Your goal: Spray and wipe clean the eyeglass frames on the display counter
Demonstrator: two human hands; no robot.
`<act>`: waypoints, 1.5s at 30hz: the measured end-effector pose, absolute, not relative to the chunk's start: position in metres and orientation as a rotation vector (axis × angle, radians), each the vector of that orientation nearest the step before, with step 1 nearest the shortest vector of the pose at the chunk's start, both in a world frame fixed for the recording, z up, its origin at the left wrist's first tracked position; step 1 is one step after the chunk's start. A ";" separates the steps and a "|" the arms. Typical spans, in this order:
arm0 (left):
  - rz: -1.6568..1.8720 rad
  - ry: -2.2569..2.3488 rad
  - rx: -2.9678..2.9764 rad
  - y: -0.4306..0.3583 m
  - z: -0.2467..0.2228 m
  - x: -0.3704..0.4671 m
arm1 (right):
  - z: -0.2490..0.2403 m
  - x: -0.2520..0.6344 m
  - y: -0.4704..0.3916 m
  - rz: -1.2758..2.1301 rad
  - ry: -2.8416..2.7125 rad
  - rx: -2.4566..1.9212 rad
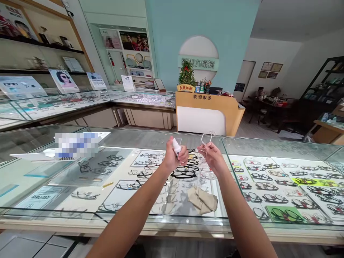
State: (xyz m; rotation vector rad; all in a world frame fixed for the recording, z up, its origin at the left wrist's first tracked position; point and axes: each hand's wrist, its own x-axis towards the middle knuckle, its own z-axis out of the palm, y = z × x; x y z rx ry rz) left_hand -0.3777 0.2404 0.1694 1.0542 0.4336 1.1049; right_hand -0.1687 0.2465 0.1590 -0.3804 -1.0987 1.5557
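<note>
My left hand (172, 157) is closed around a small white spray bottle (176, 147), its nozzle end pointing up and away from me. To the right of it, my right hand (213, 157) pinches a pair of pale, thin-framed eyeglasses (203, 138), raised above the glass counter top; the fingers hide part of the frame. The two hands are apart, and the bottle does not touch the eyeglasses. A crumpled beige cloth (202, 200) lies on the glass below and between my forearms.
Under the glass of the display counter (172, 219) are rows of eyeglass frames (185, 174). An opened white sheet or folder (34, 156) lies at the left. Beyond the counter stand a wooden cashier desk (180, 98) and further display cases (150, 118).
</note>
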 end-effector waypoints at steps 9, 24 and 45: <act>1.165 0.560 1.153 0.249 0.149 -0.386 | 0.151 -0.176 0.247 1.584 -1.161 -0.422; 1.544 1.150 1.756 0.248 0.133 -0.383 | 0.146 -0.203 0.230 1.610 -1.371 -0.478; 1.202 1.254 1.976 0.237 0.139 -0.373 | 0.153 -0.190 0.238 1.660 -1.061 -0.398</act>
